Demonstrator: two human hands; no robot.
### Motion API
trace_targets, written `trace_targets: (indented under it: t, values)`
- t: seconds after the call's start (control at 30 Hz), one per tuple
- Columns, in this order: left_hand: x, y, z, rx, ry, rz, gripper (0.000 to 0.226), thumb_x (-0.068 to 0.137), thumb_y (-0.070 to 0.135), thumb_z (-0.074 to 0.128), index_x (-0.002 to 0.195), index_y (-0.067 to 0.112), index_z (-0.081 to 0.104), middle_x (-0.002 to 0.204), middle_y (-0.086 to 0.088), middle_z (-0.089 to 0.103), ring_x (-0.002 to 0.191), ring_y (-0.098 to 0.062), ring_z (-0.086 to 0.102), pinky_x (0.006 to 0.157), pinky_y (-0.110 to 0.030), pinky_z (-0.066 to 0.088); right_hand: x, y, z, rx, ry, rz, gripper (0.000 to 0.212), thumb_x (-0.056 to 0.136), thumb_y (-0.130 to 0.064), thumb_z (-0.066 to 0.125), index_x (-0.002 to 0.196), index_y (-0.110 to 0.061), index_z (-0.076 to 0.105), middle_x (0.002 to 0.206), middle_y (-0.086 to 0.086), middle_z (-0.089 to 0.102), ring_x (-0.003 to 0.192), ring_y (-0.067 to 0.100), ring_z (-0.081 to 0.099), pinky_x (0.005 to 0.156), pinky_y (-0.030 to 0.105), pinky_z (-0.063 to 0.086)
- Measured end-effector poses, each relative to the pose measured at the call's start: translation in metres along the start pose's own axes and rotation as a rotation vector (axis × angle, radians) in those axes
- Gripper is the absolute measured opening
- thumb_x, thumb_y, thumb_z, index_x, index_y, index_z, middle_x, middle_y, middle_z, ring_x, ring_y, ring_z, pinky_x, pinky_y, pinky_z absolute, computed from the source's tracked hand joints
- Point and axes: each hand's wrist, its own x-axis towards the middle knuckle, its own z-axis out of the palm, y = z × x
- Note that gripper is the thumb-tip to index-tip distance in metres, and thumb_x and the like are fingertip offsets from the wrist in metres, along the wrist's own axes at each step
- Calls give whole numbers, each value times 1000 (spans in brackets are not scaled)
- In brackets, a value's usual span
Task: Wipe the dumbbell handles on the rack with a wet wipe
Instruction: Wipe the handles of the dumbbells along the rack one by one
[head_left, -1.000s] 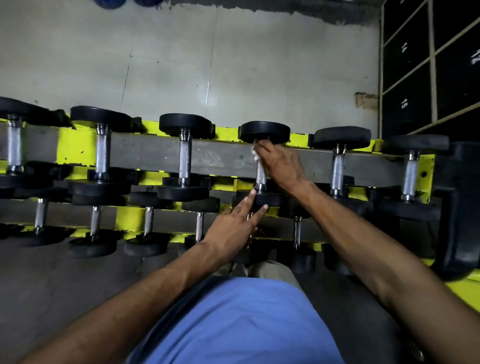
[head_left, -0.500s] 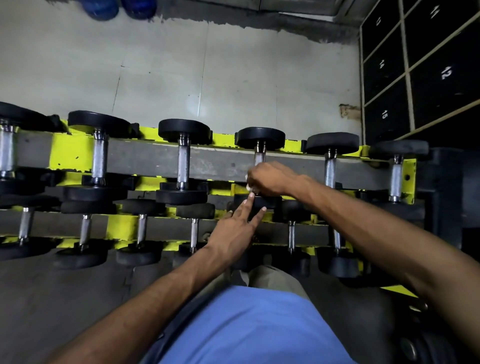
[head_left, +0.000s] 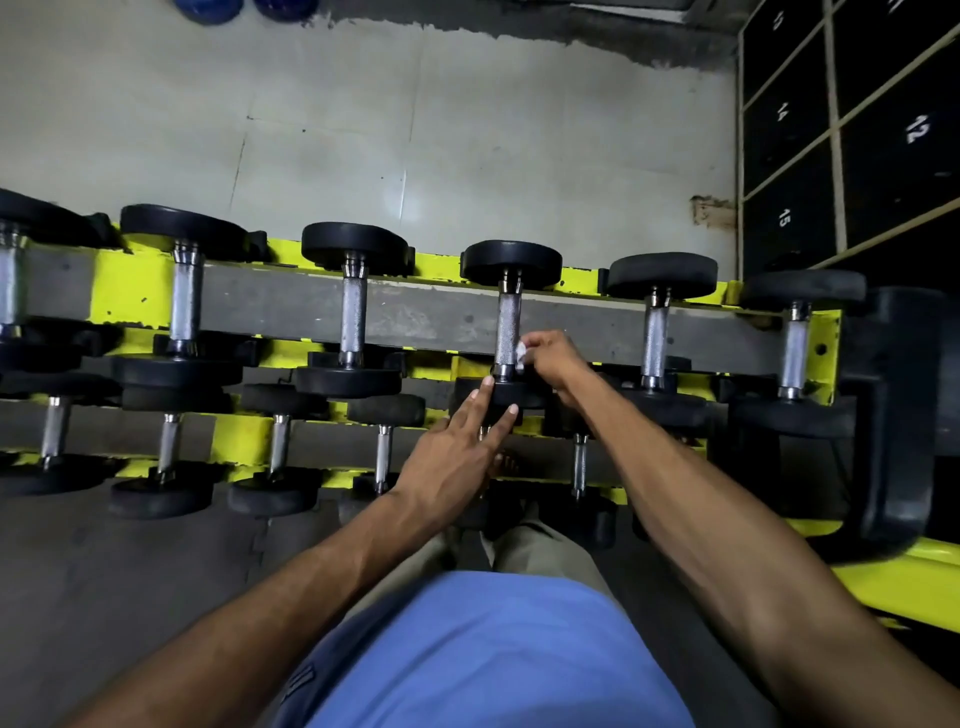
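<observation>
One handle (head_left: 508, 322) on the top tier of the rack (head_left: 130, 291) seems to be mid-wipe: the right hand (head_left: 550, 358) pinches the white wipe (head_left: 521, 353) in curled fingers against the handle's 3 o'clock side, near its 6 o'clock end. The left hand (head_left: 452, 457), fingers straight and apart, rests on the dumbbell's near head (head_left: 511, 397) at 6 o'clock, likely to steady it. The next move probably calls for a stroke toward 12 o'clock along the bare steel, then a shift to the next handle (head_left: 654, 338) at 3 o'clock.
</observation>
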Motion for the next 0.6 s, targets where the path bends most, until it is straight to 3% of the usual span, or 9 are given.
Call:
trace_targets:
  t: [0.13, 0.2, 0.27, 0.33, 0.47, 0.53, 0.6]
  values:
    - [1, 5, 4, -11, -9, -40, 92, 100, 2, 48, 167, 25, -9, 166, -18, -36, 162, -31, -6, 124, -44, 29, 30, -37, -1, 680, -41, 157, 27, 99, -1, 38, 91, -9, 63, 84, 12, 69, 72, 22, 64, 65, 33, 54]
    - [2, 8, 7, -6, -9, -57, 95, 97, -3, 47, 167, 25, -10, 166, -18, -36, 162, -30, -7, 124, -43, 29, 44, -47, 1, 872, -117, 180, 37, 102, -14, 34, 93, -4, 69, 84, 16, 73, 70, 25, 66, 70, 38, 54]
    - [4, 10, 8, -6, 1, -71, 98, 95, -7, 49, 168, 25, -8, 167, -18, -35, 162, -30, -6, 123, -42, 30, 53, -47, 3, 938, -138, 199, 51, 101, -23, 33, 80, -6, 76, 80, 14, 74, 71, 25, 63, 74, 40, 51]
    - [4, 10, 8, -7, 8, -78, 98, 95, -6, 51, 168, 27, -6, 167, -17, -34, 162, -29, -5, 122, -40, 30, 52, -43, 7, 940, -142, 194, 51, 101, -20, 33, 76, -8, 77, 75, 11, 74, 72, 23, 62, 71, 37, 49]
    - [4, 13, 9, -11, 2, -94, 98, 96, 3, 58, 168, 28, -4, 168, -16, -33, 162, -28, -3, 122, -39, 31, 39, -23, 16, 799, 12, 180, 30, 100, -14, 43, 90, -12, 70, 74, 4, 74, 64, 15, 62, 60, 26, 46]
    - [7, 13, 8, -18, 16, -104, 98, 97, 8, 61, 168, 29, -3, 168, -15, -33, 163, -27, -1, 121, -38, 33, 43, -27, 10, 827, -52, 190, 34, 99, -15, 40, 108, -5, 71, 94, 14, 72, 72, 21, 64, 67, 31, 48]
    - [9, 13, 10, -22, 22, -113, 100, 95, 8, 63, 168, 30, -2, 168, -14, -33, 163, -27, -1, 119, -39, 37, 53, -41, 4, 841, -96, 169, 41, 96, -13, 35, 114, 2, 69, 97, 20, 70, 71, 24, 64, 68, 33, 49]
